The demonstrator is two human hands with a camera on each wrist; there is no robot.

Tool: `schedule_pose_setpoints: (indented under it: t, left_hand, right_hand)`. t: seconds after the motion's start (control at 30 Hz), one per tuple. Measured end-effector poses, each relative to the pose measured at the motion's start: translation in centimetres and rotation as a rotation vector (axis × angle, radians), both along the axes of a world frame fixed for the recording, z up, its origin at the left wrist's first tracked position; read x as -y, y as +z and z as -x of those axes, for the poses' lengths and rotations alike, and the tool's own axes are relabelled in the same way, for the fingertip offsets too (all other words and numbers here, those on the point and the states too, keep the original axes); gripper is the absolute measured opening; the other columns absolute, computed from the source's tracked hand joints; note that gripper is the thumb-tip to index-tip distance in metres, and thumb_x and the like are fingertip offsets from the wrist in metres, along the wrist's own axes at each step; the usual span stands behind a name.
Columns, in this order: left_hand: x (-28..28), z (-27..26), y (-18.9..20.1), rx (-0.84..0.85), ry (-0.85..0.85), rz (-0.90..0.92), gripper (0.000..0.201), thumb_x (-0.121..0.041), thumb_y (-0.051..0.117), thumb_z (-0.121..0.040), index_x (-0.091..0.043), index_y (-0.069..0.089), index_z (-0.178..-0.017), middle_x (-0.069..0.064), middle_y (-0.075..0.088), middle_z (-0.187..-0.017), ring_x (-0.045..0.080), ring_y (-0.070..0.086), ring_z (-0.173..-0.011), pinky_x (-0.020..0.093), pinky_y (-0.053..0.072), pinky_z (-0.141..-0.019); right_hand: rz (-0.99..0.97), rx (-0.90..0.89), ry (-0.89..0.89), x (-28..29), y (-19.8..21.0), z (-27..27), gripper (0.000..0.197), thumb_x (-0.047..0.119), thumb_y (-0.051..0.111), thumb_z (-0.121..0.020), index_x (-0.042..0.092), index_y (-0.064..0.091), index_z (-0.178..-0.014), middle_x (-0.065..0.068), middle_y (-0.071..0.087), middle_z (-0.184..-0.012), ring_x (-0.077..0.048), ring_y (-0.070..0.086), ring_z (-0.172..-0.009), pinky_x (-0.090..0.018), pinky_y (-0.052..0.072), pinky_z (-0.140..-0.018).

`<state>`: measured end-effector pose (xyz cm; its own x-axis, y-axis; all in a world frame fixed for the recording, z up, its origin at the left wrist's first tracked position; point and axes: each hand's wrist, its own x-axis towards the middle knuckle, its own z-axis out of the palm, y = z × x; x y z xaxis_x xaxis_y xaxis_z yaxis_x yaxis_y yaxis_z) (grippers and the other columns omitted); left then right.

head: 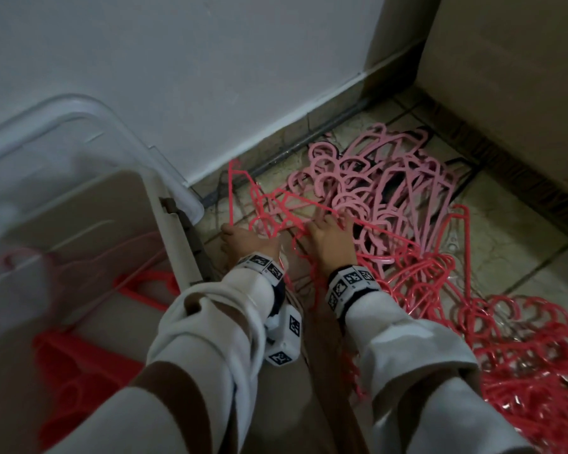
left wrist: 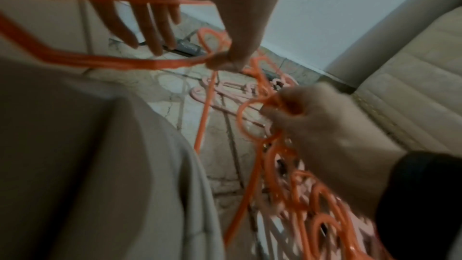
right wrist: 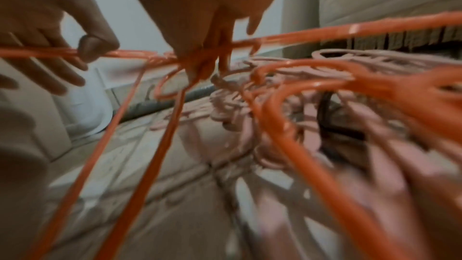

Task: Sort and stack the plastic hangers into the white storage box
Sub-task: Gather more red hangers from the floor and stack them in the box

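My left hand (head: 240,237) pinches a bundle of red hangers (head: 276,208) between thumb and fingers, just right of the white storage box (head: 174,247). My right hand (head: 330,224) grips the same bundle close to the hooks. In the left wrist view the left hand (left wrist: 200,56) holds the red bars with its thumb, and the right hand (left wrist: 300,114) curls round the red hooks (left wrist: 252,110). Red hangers (head: 79,371) lie inside the box. A pale pink hanger pile (head: 391,185) lies beyond my hands. A red hanger pile (head: 522,355) spreads at the right.
A translucent lid (head: 63,132) leans against the white wall (head: 210,60) behind the box. A beige upholstered piece (head: 522,93) closes off the right side. Tiled floor (head: 505,231) shows between the piles. A grey pipe (head: 325,126) runs along the skirting.
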<state>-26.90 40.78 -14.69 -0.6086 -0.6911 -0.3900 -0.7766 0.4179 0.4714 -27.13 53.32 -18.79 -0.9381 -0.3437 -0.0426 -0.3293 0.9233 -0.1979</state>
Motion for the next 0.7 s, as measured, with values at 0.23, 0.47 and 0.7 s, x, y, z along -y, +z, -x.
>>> schedule_pose_setpoints:
  t: [0.23, 0.47, 0.7]
  left_hand:
    - [-2.3, -0.5, 1.8, -0.191, -0.206, -0.077, 0.087, -0.050, 0.075, -0.067, -0.007, 0.030, -0.128, 0.014, 0.049, -0.125, 0.032, 0.053, -0.109, 0.037, 0.048, -0.087]
    - [-8.4, -1.3, 4.1, -0.054, -0.557, -0.200, 0.104, -0.049, 0.074, -0.071, -0.002, 0.016, -0.144, 0.010, 0.051, -0.129, 0.028, 0.054, -0.108, 0.032, 0.045, -0.083]
    - [-15.1, -7.9, 0.4, 0.290, -0.846, -0.176, 0.100, -0.046, 0.062, -0.085, -0.006, -0.004, -0.148, 0.018, 0.014, -0.155, 0.032, 0.022, -0.141, 0.037, 0.019, -0.115]
  right_hand:
    - [0.230, -0.242, -0.196, -3.7, 3.0, -0.5, 0.017, 0.015, 0.060, -0.070, 0.008, 0.067, -0.084, -0.007, 0.071, -0.075, -0.027, 0.064, -0.077, -0.051, 0.047, -0.076]
    - [0.174, 0.028, -0.417, -12.0, 6.2, -2.4, 0.026, 0.014, 0.045, -0.093, 0.015, 0.058, -0.115, -0.010, 0.062, -0.116, -0.026, 0.042, -0.123, -0.045, 0.028, -0.102]
    - [0.032, 0.531, -0.379, -19.6, 3.3, -10.5, 0.037, 0.006, 0.041, -0.090, 0.005, 0.046, -0.127, -0.020, 0.057, -0.121, -0.031, 0.057, -0.112, -0.035, 0.044, -0.090]
